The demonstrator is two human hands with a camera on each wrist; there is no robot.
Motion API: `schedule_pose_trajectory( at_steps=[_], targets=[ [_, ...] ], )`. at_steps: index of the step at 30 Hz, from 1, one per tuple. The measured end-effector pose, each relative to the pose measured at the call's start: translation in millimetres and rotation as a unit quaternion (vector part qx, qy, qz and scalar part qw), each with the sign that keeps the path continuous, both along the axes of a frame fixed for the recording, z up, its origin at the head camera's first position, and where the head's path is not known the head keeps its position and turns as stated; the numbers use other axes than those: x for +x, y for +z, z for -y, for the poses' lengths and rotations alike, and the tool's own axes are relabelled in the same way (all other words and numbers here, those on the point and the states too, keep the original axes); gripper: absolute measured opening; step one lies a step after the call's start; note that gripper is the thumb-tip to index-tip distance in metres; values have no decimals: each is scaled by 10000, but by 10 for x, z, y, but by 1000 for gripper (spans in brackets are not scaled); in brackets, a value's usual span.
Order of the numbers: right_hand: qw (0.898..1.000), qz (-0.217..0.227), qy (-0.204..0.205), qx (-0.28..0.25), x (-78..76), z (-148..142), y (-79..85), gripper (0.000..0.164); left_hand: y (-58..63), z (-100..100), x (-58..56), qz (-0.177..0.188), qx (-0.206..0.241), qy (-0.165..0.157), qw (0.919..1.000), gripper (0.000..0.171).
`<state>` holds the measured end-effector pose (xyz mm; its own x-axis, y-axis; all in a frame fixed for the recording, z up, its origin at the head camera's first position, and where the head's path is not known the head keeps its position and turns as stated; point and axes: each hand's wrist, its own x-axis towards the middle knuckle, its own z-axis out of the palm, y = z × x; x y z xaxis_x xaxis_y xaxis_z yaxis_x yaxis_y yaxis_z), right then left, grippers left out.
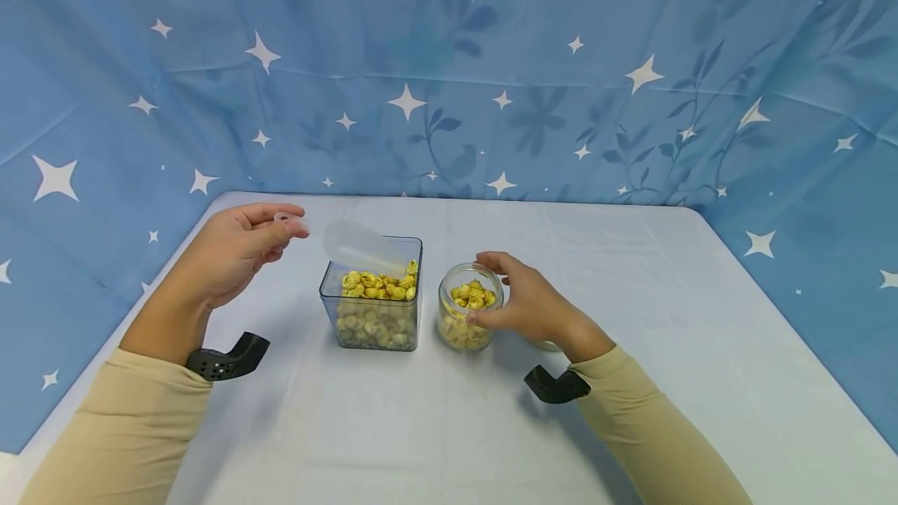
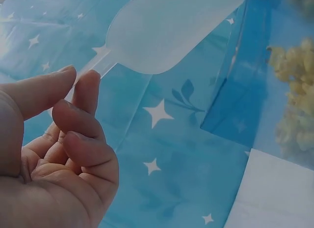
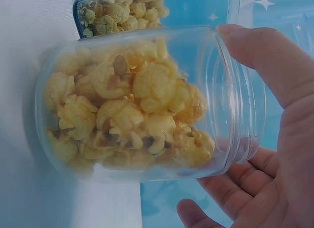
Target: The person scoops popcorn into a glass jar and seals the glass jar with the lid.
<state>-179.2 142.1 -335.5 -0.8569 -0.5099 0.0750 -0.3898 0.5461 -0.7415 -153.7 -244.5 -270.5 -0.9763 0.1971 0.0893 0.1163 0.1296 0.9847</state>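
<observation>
Thumb and fingers of my left hand (image 1: 242,252) pinch the handle of a translucent white scoop (image 1: 361,246). In the head view the scoop's bowl slants down over a clear square container (image 1: 344,326), its tip near the yellow popcorn (image 1: 379,285) inside. The left wrist view shows the scoop's bowl (image 2: 162,31) beyond the pinching fingers. My right hand (image 1: 529,302) holds a round glass jar (image 1: 449,324) near its neck, thumb on one side and fingers on the other. The jar stands upright and uncovered, with popcorn (image 3: 117,110) filling much of it.
A round lid-like disc (image 1: 546,346) lies on the white table (image 1: 393,427), mostly hidden behind my right hand and wrist. A blue curtain (image 1: 449,68) with white stars hangs behind the table's far edge. Container and jar stand side by side with a narrow gap.
</observation>
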Motion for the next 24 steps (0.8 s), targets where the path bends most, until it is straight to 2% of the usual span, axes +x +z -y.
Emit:
schedule_pose_trajectory(
  at_steps=[6, 9, 15, 24],
  targets=[
    [10000, 12, -6, 1, 0, -1, -4, 89, -66, 45, 17, 80, 6, 16, 10000, 15],
    [10000, 6, -10, -21, -1, -3, -8, 88, -89, 34, 24, -24, -315, 70, 9995, 18],
    [10000, 1, -15, -50, 5, -4, -12, 88, -111, -6, 30, 26, -1073, 188, 9940, 39],
    [10000, -37, 12, -84, -3, -3, -19, 88, -169, -83, 19, 185, -1710, 208, 9849, 42]
  ],
)
